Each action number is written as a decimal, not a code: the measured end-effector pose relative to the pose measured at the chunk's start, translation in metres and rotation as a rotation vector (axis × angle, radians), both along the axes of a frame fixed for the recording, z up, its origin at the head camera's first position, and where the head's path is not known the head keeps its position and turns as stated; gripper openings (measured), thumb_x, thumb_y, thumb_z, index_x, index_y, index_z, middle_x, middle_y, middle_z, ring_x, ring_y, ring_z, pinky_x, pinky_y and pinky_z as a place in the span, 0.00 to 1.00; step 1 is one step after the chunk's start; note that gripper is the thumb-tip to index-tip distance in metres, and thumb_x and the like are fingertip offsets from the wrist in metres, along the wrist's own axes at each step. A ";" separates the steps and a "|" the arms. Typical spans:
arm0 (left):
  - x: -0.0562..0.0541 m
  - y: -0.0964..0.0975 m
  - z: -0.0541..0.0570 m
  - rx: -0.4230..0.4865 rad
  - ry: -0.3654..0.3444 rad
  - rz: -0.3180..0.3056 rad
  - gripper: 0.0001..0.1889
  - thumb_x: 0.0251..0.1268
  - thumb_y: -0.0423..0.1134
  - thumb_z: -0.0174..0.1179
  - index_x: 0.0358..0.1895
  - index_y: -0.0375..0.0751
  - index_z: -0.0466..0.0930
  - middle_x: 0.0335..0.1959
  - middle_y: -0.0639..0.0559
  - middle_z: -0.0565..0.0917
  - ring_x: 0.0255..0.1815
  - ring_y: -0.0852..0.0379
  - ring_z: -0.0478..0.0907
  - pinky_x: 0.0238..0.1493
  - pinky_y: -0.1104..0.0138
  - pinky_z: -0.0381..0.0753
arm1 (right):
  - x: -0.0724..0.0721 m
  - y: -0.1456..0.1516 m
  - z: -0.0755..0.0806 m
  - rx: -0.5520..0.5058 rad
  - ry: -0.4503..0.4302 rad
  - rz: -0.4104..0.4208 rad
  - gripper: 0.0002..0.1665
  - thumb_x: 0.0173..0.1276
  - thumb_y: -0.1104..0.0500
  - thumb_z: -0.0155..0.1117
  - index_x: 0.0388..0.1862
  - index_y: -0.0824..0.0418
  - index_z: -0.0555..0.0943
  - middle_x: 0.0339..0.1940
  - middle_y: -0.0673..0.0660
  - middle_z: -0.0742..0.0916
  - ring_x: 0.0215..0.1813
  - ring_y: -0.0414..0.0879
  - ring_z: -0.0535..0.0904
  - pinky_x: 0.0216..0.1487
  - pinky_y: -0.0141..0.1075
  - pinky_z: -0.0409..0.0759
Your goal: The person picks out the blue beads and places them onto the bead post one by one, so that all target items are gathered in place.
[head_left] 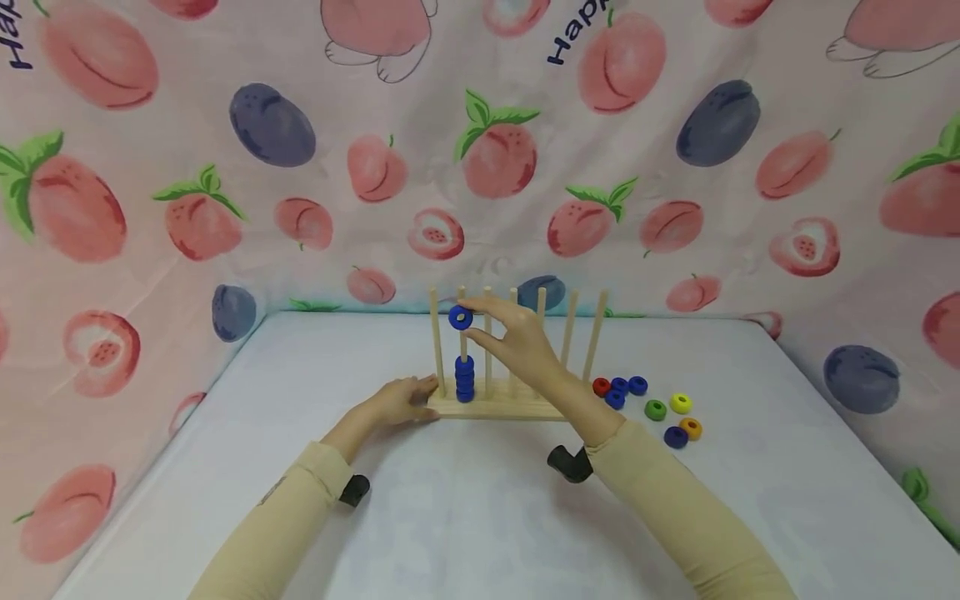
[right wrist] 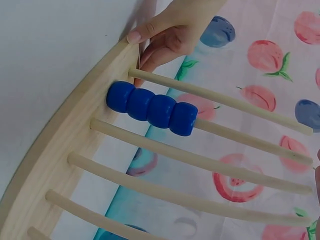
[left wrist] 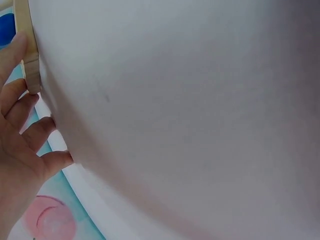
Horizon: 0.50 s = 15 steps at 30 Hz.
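A wooden peg stand with a row of upright pegs stands on the table. My left hand grips the left end of its base; in the right wrist view the thumb lies on the base edge with fingers behind. Between thumb and fingertips my right hand pinches a blue ring bead, held near the top of the second peg from the left. Several blue beads are stacked low on that same peg. The other pegs carry no beads. The right wrist view catches only a sliver of the right hand's fingers.
Right of the stand lie loose beads: a red one, several blue ones, a green one, a yellow one and an orange one. A fruit-patterned cloth hangs behind the white table.
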State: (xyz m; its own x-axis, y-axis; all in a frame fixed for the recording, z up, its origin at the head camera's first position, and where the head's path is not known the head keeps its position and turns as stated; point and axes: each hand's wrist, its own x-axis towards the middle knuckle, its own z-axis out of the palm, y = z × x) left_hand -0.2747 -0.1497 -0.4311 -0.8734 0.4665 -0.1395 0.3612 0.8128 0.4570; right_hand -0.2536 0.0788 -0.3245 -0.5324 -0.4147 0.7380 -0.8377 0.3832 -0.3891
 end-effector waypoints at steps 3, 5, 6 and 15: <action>0.002 -0.001 -0.002 -0.001 -0.010 0.010 0.33 0.61 0.46 0.62 0.68 0.37 0.64 0.70 0.41 0.64 0.69 0.31 0.60 0.69 0.42 0.57 | -0.001 -0.002 0.002 0.003 0.035 0.006 0.23 0.55 0.68 0.69 0.52 0.68 0.80 0.51 0.63 0.85 0.57 0.55 0.80 0.64 0.45 0.73; 0.002 -0.001 -0.003 0.003 -0.016 0.014 0.33 0.61 0.46 0.62 0.68 0.37 0.64 0.70 0.42 0.64 0.69 0.32 0.60 0.70 0.41 0.56 | -0.001 -0.003 0.004 0.010 0.064 0.003 0.23 0.55 0.69 0.69 0.52 0.69 0.79 0.51 0.63 0.85 0.56 0.55 0.81 0.63 0.44 0.75; 0.002 -0.001 -0.003 0.005 -0.016 0.011 0.33 0.61 0.46 0.62 0.67 0.37 0.64 0.70 0.42 0.65 0.69 0.32 0.60 0.70 0.41 0.56 | -0.002 -0.003 0.004 0.013 0.081 -0.006 0.23 0.56 0.69 0.69 0.52 0.69 0.80 0.51 0.63 0.85 0.56 0.55 0.81 0.61 0.44 0.76; 0.001 0.002 0.000 -0.007 0.009 0.005 0.33 0.62 0.46 0.61 0.67 0.36 0.65 0.70 0.42 0.64 0.70 0.31 0.58 0.70 0.41 0.54 | -0.013 -0.004 0.016 0.048 0.114 -0.075 0.22 0.58 0.67 0.68 0.53 0.69 0.79 0.52 0.63 0.85 0.56 0.54 0.80 0.57 0.41 0.79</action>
